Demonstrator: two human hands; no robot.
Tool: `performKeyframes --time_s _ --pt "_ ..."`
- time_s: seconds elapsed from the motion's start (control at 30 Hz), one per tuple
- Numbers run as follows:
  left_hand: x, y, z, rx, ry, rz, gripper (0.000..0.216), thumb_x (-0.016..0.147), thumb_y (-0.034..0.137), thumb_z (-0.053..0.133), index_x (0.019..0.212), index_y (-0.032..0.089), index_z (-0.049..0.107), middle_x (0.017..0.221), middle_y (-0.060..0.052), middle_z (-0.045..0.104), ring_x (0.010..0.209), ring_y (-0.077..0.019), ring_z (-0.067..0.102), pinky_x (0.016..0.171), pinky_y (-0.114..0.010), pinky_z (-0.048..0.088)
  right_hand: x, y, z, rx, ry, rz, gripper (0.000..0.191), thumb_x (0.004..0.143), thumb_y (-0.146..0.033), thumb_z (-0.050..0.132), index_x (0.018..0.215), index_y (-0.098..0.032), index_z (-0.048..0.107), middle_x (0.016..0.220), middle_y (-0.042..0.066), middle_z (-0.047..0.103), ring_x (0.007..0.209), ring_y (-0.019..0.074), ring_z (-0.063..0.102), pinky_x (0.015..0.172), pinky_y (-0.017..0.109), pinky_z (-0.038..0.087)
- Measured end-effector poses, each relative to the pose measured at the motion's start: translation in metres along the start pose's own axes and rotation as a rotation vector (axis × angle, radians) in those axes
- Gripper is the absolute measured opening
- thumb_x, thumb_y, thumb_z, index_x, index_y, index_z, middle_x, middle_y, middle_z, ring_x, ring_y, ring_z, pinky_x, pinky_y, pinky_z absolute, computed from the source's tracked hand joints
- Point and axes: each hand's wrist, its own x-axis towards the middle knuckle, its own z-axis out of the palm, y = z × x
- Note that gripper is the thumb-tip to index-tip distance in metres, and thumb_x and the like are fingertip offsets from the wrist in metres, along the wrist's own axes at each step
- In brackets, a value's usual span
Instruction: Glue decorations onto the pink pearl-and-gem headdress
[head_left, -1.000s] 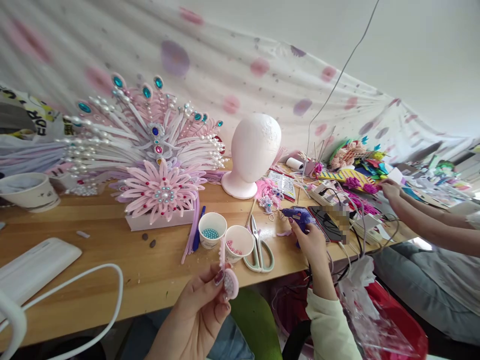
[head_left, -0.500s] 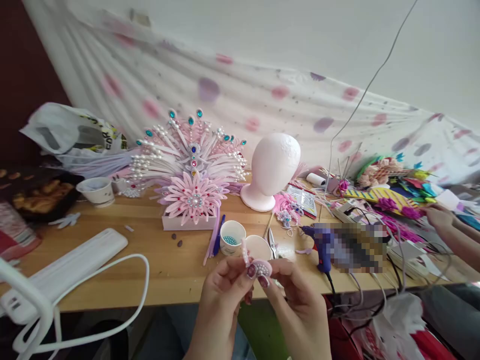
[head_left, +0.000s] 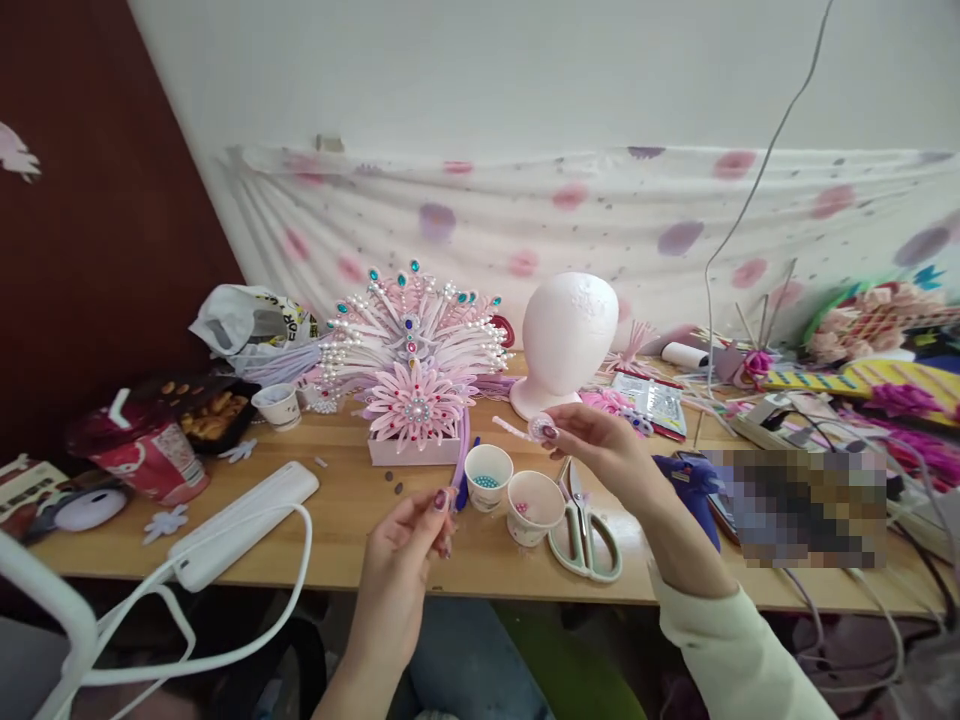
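My right hand (head_left: 607, 455) is raised over the table, pinching a small round pearl-beaded ornament (head_left: 538, 428) with a pale pink strip sticking out to the left. My left hand (head_left: 409, 545) is held lower at the table's front edge, thumb and fingers pressed together; a bit of something pinkish shows at the tips, too small to name. Between the hands stand a paper cup with turquoise beads (head_left: 487, 480) and a second paper cup (head_left: 534, 510) with a few pink pieces in it. Green-handled scissors (head_left: 589, 545) lie beside the second cup.
A pink and white headdress (head_left: 412, 370) stands on a white box behind the cups, with a white foam head (head_left: 566, 335) to its right. At right lies a purple glue gun (head_left: 694, 495) among cables. A white power strip (head_left: 244, 525) and red drink cup (head_left: 150, 450) are at left.
My hands have come apart: the right has moved up and rightward with the beaded ornament, the left has shifted left. The view has swung, so the co-worker's hands have left the picture.
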Motion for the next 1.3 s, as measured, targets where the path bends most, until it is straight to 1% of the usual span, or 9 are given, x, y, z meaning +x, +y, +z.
performKeyframes --time_s 0.13,0.3,0.4,0.5,0.63,0.77,0.97,1.1,1.3 --pt "0.0 0.007 -0.006 0.111 0.032 0.078 0.043 0.06 0.048 0.09 0.078 0.013 0.074 0.049 0.006 0.048 0.048 -0.0049 0.04 0.049 -0.018 0.037 0.033 0.027 -0.003 -0.067 -0.13 0.06 0.032 0.073 -0.043 0.075 0.088 -0.015 0.069 0.084 0.007 0.075 0.074 0.0159 0.069 0.069 0.03 0.055" --pt "0.009 0.004 -0.011 0.247 0.096 0.144 0.038 0.068 0.05 0.085 0.073 0.015 0.069 0.037 0.012 0.027 0.039 -0.0031 0.022 0.046 -0.018 0.034 0.059 0.054 0.012 -0.125 -0.248 0.101 0.009 0.074 -0.018 0.072 0.08 -0.015 0.067 0.079 0.006 0.075 0.072 0.0158 0.069 0.065 0.026 0.054" --pt "0.024 -0.001 -0.017 0.366 0.22 0.235 0.041 0.058 0.044 0.091 0.082 0.017 0.072 0.046 0.007 0.05 0.046 -0.0055 0.042 0.053 -0.018 0.043 0.07 0.057 0.023 -0.163 -0.247 0.089 0.009 0.072 -0.009 0.071 0.074 -0.015 0.065 0.072 0.003 0.073 0.068 0.0148 0.068 0.06 0.022 0.051" --pt "0.039 -0.005 -0.023 0.404 0.296 0.299 0.047 0.049 0.037 0.094 0.088 0.018 0.075 0.082 -0.001 0.072 0.073 -0.0113 0.061 0.065 -0.019 0.049 0.078 0.057 0.032 -0.194 -0.251 0.088 0.011 0.073 -0.006 0.071 0.073 -0.015 0.065 0.068 0.002 0.071 0.065 0.0138 0.067 0.058 0.02 0.048" --pt "0.047 -0.01 -0.029 0.348 0.297 0.226 0.04 0.048 0.036 0.094 0.077 0.017 0.074 0.086 -0.002 0.072 0.077 -0.0136 0.063 0.069 -0.021 0.051 0.083 0.058 0.041 -0.226 -0.262 0.045 0.014 0.072 -0.002 0.069 0.069 -0.015 0.064 0.066 0.001 0.07 0.063 0.0129 0.066 0.058 0.02 0.047" --pt "0.044 -0.015 -0.032 0.355 0.3 0.236 0.039 0.05 0.035 0.094 0.079 0.017 0.075 0.086 -0.002 0.073 0.077 -0.012 0.063 0.073 -0.021 0.051 0.089 0.063 0.049 -0.209 -0.27 0.043 0.016 0.071 -0.001 0.069 0.065 -0.015 0.063 0.065 0.001 0.071 0.061 0.0123 0.066 0.057 0.019 0.046" --pt "0.043 -0.014 -0.039 0.307 0.317 0.18 0.043 0.047 0.035 0.095 0.081 0.018 0.075 0.087 -0.002 0.074 0.063 -0.0081 0.059 0.064 -0.02 0.052 0.097 0.068 0.057 -0.099 -0.33 0.091 0.016 0.071 -0.002 0.069 0.066 -0.015 0.061 0.059 0.0 0.069 0.058 0.0133 0.065 0.055 0.019 0.048" --pt "0.045 -0.012 -0.046 0.335 0.299 0.166 0.04 0.05 0.034 0.093 0.082 0.018 0.075 0.085 -0.002 0.074 0.062 -0.0095 0.059 0.063 -0.023 0.055 0.094 0.064 0.055 -0.071 -0.332 0.106 0.017 0.073 -0.002 0.068 0.067 -0.015 0.061 0.058 -0.001 0.067 0.056 0.0107 0.063 0.052 0.017 0.047" --pt "0.048 -0.017 -0.04 0.387 0.294 0.185 0.033 0.051 0.024 0.09 0.079 0.018 0.072 0.08 0.001 0.071 0.062 -0.0079 0.057 0.057 -0.018 0.049 0.093 0.058 0.049 -0.107 -0.357 0.095 0.021 0.073 0.0 0.066 0.061 -0.015 0.06 0.058 -0.001 0.066 0.058 0.0113 0.062 0.051 0.017 0.045"
